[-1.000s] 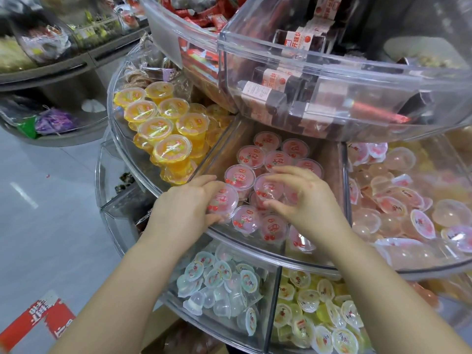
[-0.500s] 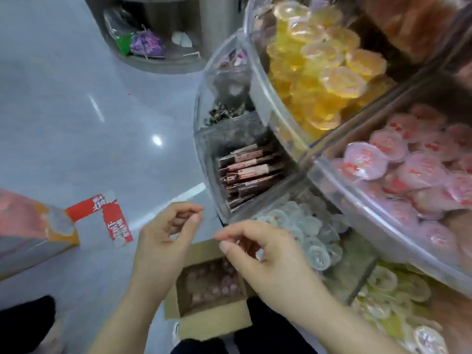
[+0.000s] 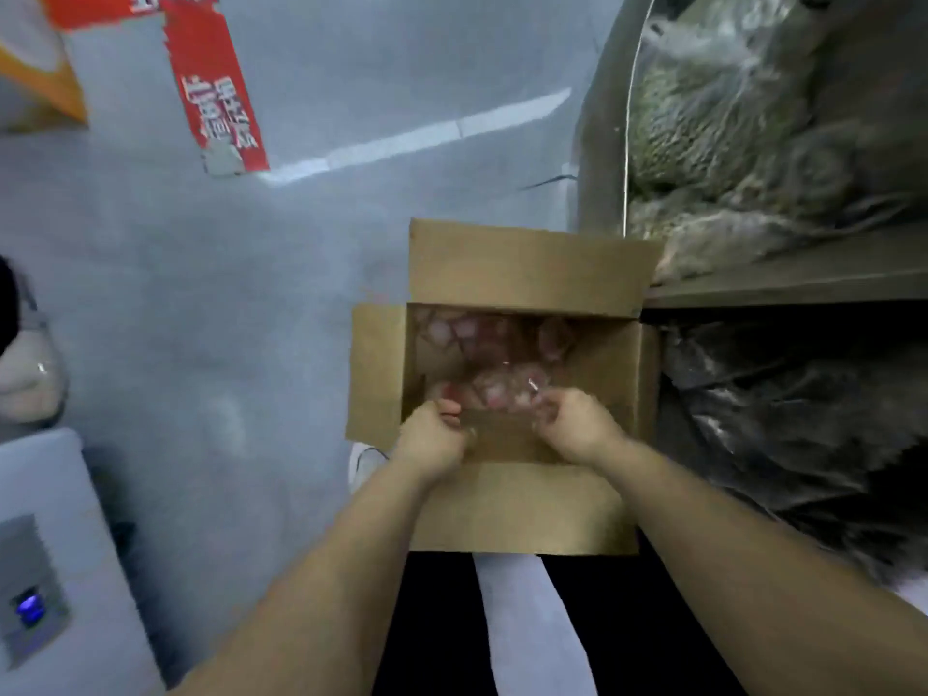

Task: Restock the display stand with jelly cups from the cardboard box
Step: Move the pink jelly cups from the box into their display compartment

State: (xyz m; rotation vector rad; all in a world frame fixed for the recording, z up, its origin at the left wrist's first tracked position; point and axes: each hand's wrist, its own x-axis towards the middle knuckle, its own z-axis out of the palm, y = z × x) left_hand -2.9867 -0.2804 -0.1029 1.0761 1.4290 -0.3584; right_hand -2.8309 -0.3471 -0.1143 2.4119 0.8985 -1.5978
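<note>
Jelly cups [image 3: 494, 389], the pinkish ones, were sitting loose in the bottom of the box [image 3: 522, 273], which was on the grey floor [image 3: 226, 303] right up against the stand [image 3: 783, 278]. All four flaps were folded out, so you could see straight in. Everything was pretty blurry, so counting cups wasn't happening.

Both hands were down inside the box at the near end of the pile. Left hand [image 3: 432, 439] had its fingers curled in, thumb tucked against them, and looked like it was grabbing at the cups right in front of it. Right hand [image 3: 572, 424] was about the same, fingers bent and bunched over something clear and shiny, probably a cup, though I honestly couldn't tell how firm either grip was. The two hands were near each other with cups between them.

Stand's lower shelves had dark, crinkly bagged stuff behind clear plastic. A red sticker [image 3: 216, 87] was stuck on the floor further out.
</note>
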